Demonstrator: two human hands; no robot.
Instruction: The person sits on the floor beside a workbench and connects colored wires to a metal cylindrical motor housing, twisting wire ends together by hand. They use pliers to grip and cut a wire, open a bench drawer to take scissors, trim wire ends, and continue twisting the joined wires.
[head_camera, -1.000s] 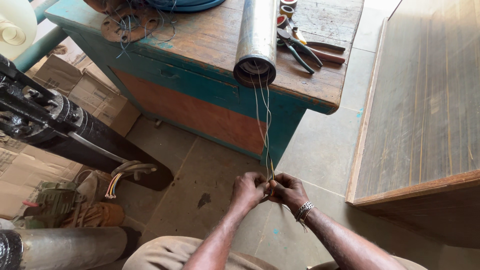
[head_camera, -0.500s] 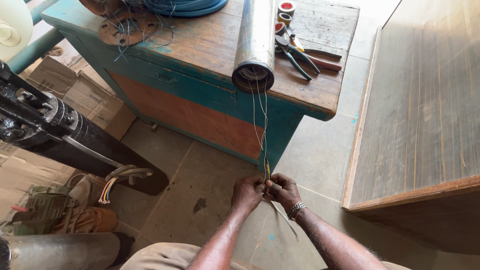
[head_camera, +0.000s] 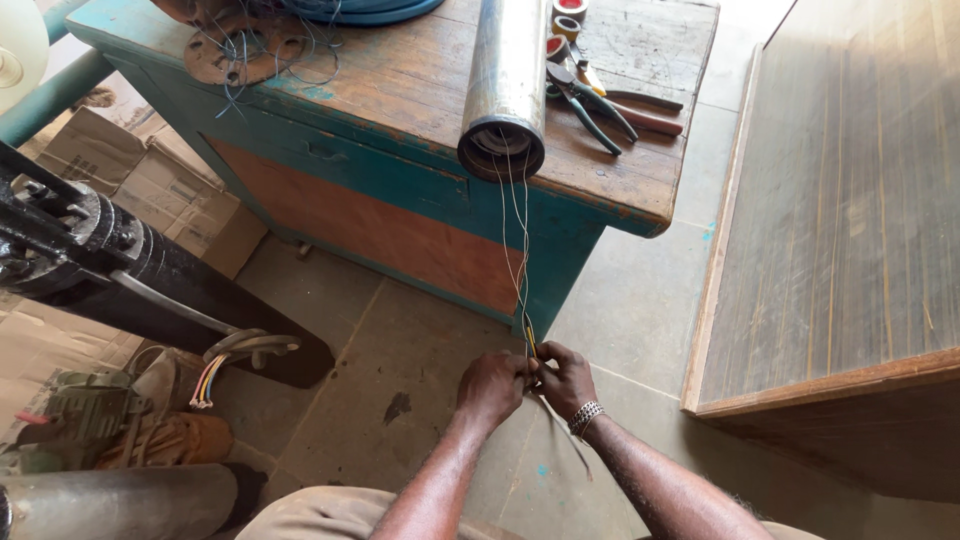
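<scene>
Here we see our two hands meeting low over the grey stone floor (head_camera: 400, 330), just in front of the counter. Our left hand (head_camera: 492, 388) is clenched around the near ends of the thin pale wires (head_camera: 516, 240), and our right hand (head_camera: 566, 378), with a beaded metal bracelet (head_camera: 585, 416) at the wrist, pinches the same wires at the same spot, fingertips touching the left hand. The wires run taut from both grips up to the open mouth of the long silver metal cylinder (head_camera: 508, 80), which lies on the worn wooden counter with teal-painted sides (head_camera: 400, 90) and juts slightly past its near edge. Just right of the cylinder lie pliers with dark handles (head_camera: 600, 100) and small rolls of red tape (head_camera: 568, 8). Far left on the counter sits a rusty round metal plate (head_camera: 245, 45) tangled with loose wire. At the left stands a black cast-metal machine part (head_camera: 90, 250), with flattened cardboard boxes (head_camera: 140, 175) beyond it.
</scene>
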